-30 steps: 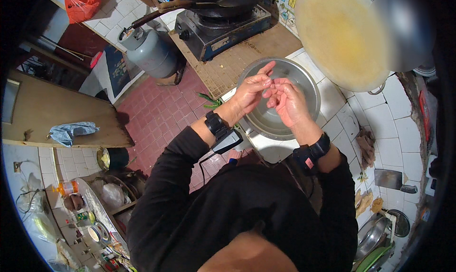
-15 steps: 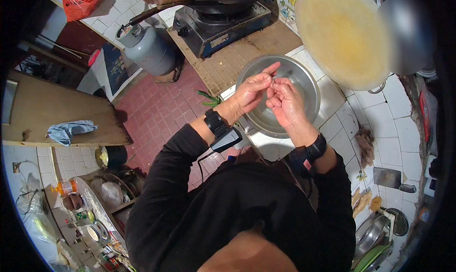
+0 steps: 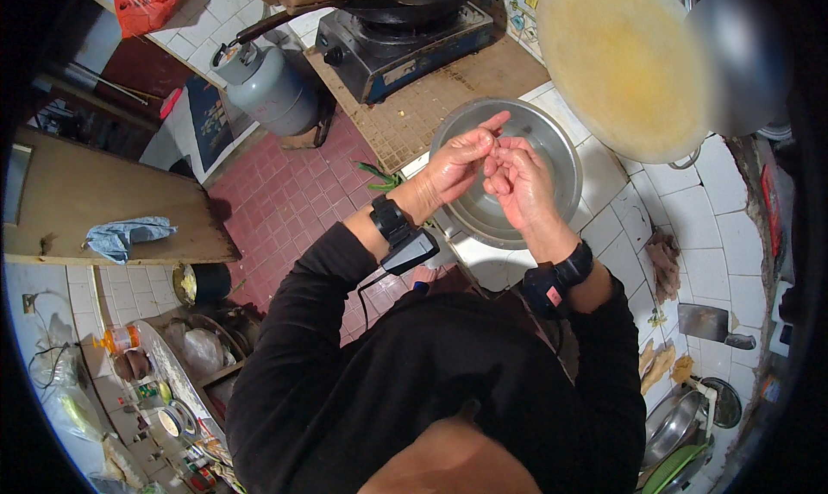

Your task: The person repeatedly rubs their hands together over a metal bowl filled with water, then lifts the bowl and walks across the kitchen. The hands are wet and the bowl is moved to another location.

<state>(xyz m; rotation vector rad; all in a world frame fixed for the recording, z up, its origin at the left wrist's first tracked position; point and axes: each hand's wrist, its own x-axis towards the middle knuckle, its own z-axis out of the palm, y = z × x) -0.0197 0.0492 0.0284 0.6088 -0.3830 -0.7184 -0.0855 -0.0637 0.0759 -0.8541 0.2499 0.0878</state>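
Both hands meet above a round metal basin (image 3: pixel 565 170) that looks to hold water. My left hand (image 3: pixel 461 162) is closed at thumb and fingers, with one finger stretched out past the pinch. My right hand (image 3: pixel 522 188) is curled, its fingertips pressed against the left ones. Whatever lies between the fingertips is too small to make out. The skin looks wet. Each wrist wears a black strap, and a grey box-shaped device (image 3: pixel 410 252) with a cable sits by the left wrist.
A black wok (image 3: pixel 405 6) sits on a gas stove (image 3: pixel 405 54) beyond the basin. A grey gas cylinder (image 3: pixel 272 93) stands left of it. A large pale round board (image 3: pixel 625 71) leans at the back right. A cleaver (image 3: pixel 703 323) lies at the right, and green leaves (image 3: pixel 377 176) lie beside the basin.
The right hand's fingers have shifted slightly at the pinch. Both hands stay over the basin, and the rest looks the same.
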